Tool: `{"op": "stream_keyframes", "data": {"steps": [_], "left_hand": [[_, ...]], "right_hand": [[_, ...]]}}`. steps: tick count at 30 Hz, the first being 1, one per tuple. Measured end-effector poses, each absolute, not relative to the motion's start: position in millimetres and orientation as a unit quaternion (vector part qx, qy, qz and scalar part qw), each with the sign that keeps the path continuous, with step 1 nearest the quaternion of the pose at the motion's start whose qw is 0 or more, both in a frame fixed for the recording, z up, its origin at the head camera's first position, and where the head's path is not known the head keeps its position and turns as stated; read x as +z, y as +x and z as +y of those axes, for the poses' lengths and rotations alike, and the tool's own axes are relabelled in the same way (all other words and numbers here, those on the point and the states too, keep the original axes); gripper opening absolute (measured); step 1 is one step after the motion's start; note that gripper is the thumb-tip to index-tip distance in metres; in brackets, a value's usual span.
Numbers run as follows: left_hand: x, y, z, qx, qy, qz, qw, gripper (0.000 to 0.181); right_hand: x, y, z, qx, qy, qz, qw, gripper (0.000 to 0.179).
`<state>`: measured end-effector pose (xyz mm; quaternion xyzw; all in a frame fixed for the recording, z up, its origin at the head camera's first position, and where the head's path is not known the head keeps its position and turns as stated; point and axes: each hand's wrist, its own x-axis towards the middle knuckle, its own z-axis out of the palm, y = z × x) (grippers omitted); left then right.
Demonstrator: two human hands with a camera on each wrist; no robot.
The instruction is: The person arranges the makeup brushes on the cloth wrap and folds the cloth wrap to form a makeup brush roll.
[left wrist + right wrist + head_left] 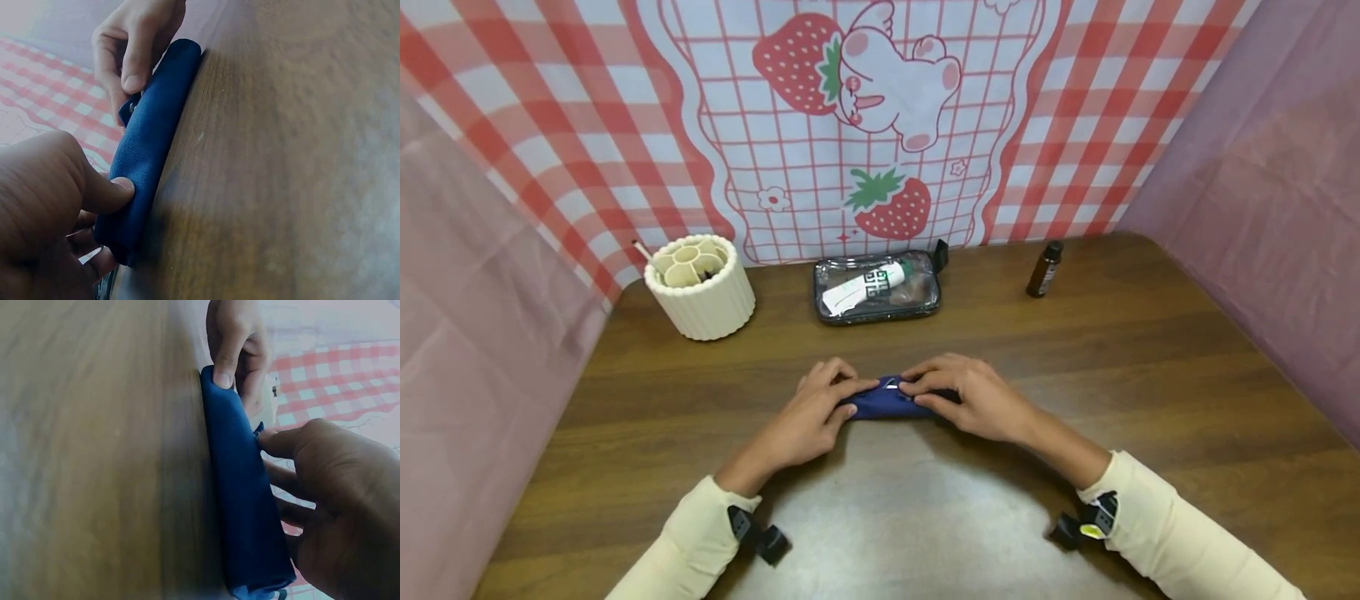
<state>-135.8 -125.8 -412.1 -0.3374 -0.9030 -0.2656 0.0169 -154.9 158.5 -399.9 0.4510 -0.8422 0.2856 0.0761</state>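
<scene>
A dark blue fabric roll [883, 403] lies on the table in front of me, its long side running left to right. My left hand [820, 408] grips its left end, with the thumb on the near face in the left wrist view and the other fingers behind. At the right half, my right hand [973, 398] pinches a small strap tab [128, 109] with a metal dot on it, standing off the roll's far side. The right wrist view shows the thumb against that tab and the other fingers [294, 512] along the roll's back. What is inside the roll is hidden.
Behind the roll lies a clear zip pouch [880, 310] holding a white tube. A cream fluted organizer [703, 304] stands at the back left, a small dark bottle [1044, 271] at the back right. A checkered cloth [1075, 150] hangs behind the wooden table [1150, 375].
</scene>
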Motion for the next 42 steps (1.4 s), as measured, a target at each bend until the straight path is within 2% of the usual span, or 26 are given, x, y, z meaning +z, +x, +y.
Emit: {"op": "stream_keyframes", "data": {"steps": [5, 9, 15, 20, 33, 42], "left_hand": [[-411.5, -138.6, -124.3, -0.264, -0.347, -0.899, 0.028, 0.041], [-411.4, -139.9, -123.2, -0.263, -0.353, -0.897, 0.038, 0.041], [-411.2, -138.7, -123.8, -0.262, -0.346, -0.901, 0.020, 0.040], [-410.8, -138.9, -124.1, -0.263, -0.343, -0.901, 0.015, 0.040], [-413.6, -138.6, -126.7, -0.265, -0.345, -0.900, 0.017, 0.039], [-414.9, -138.5, -126.6, -0.263, -0.349, -0.899, 0.018, 0.039]], "right_hand": [[-392.2, -152.5, 164.7, 0.183, 0.507, -0.836, 0.104, 0.038], [-388.9, -150.2, 166.0, 0.147, 0.518, -0.834, 0.123, 0.038], [-397.2, -147.2, 159.1, 0.216, 0.471, -0.848, 0.111, 0.023], [-404.0, -145.1, 154.9, 0.264, 0.435, -0.853, 0.117, 0.025], [-412.9, -141.5, 147.7, 0.310, 0.413, -0.845, 0.141, 0.018], [-408.7, -139.5, 145.8, 0.345, 0.362, -0.860, 0.102, 0.015]]}}
